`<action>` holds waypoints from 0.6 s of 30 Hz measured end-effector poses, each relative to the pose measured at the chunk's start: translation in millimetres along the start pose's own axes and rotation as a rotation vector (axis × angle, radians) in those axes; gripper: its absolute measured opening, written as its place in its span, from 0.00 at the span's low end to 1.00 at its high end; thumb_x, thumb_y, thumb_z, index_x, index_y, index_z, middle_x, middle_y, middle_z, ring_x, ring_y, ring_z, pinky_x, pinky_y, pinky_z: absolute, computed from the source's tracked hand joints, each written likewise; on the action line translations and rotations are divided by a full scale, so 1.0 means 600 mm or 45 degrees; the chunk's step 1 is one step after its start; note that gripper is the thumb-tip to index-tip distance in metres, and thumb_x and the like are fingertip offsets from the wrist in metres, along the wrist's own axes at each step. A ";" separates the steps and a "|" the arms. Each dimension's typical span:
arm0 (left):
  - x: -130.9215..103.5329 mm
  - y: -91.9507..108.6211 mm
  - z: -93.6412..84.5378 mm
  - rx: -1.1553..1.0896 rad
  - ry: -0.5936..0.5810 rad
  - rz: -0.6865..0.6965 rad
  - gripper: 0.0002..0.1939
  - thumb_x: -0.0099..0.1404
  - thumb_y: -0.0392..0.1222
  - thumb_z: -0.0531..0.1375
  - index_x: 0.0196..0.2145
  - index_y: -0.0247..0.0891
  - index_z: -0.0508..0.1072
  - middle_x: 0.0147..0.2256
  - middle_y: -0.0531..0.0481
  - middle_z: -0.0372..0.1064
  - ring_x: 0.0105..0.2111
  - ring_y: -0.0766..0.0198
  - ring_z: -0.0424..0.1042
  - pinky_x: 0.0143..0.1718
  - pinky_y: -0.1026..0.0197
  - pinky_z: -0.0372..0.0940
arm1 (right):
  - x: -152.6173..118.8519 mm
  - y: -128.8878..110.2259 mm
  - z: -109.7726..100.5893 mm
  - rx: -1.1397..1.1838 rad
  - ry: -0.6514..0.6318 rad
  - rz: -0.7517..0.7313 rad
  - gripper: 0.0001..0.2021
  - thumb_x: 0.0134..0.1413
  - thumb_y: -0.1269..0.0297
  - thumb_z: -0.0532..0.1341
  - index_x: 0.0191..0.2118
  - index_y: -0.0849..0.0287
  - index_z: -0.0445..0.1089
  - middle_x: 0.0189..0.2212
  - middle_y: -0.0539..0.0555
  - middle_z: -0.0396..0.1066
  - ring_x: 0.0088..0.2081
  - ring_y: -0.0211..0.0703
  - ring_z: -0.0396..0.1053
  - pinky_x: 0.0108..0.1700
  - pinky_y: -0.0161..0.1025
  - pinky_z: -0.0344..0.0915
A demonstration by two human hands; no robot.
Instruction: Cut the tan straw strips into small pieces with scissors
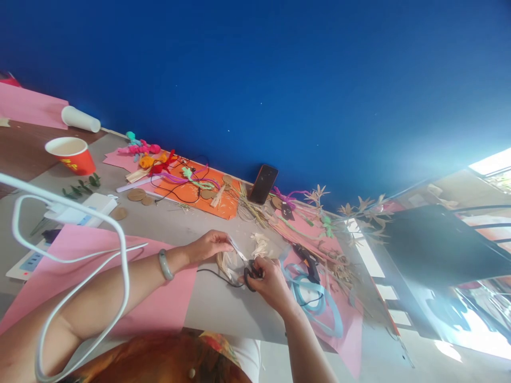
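Note:
My right hand [272, 282] is closed around black-handled scissors [252, 274], their blades pointing up and left. At the blade tips my left hand [211, 244] pinches with thumb and fingers; a pale, dry husk-like strip [227, 264] hangs just below it. Exactly how the strip sits in the fingers is partly hidden. More pale husk pieces [260, 244] lie on the grey table beyond the scissors. A grey bangle [165, 265] rings my left wrist.
Right of my hands are a glue gun [309, 261] and a loose blue ribbon roll [309, 295]. A phone [263, 184] leans on the blue wall. Pipe cleaners and dried stems lie along the back. At left are a red paper cup [72, 157], power strip [27, 263] and white cable [124, 266].

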State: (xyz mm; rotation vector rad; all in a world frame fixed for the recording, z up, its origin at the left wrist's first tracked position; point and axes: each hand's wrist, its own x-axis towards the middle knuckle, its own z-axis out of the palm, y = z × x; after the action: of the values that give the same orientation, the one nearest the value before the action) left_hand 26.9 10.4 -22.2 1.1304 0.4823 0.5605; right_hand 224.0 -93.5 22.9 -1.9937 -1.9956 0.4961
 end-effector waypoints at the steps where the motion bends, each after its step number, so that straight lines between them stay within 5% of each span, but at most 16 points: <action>1: 0.000 -0.001 0.000 0.000 -0.004 -0.001 0.11 0.57 0.42 0.62 0.35 0.33 0.78 0.33 0.46 0.75 0.34 0.63 0.70 0.40 0.62 0.62 | 0.000 0.001 0.001 -0.001 0.007 0.003 0.16 0.40 0.63 0.64 0.20 0.56 0.52 0.18 0.45 0.60 0.26 0.38 0.55 0.35 0.37 0.53; 9: -0.001 -0.001 0.002 -0.013 0.055 -0.064 0.13 0.56 0.46 0.64 0.30 0.31 0.76 0.26 0.49 0.71 0.26 0.67 0.68 0.30 0.65 0.62 | -0.002 0.010 0.007 0.105 0.046 0.044 0.16 0.45 0.62 0.61 0.18 0.57 0.51 0.16 0.45 0.57 0.24 0.35 0.53 0.32 0.35 0.52; 18: 0.003 -0.009 0.005 -0.150 0.207 -0.029 0.13 0.51 0.45 0.68 0.28 0.31 0.74 0.27 0.48 0.73 0.26 0.68 0.69 0.30 0.65 0.62 | -0.036 0.006 -0.020 0.275 -0.112 0.129 0.15 0.48 0.55 0.60 0.24 0.56 0.53 0.20 0.45 0.58 0.24 0.35 0.55 0.27 0.32 0.52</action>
State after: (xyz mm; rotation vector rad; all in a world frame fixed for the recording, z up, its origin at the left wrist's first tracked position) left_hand 30.7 7.8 -26.3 0.9699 0.5940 0.6556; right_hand 232.7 -114.6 33.3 -1.9753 -1.8084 0.7995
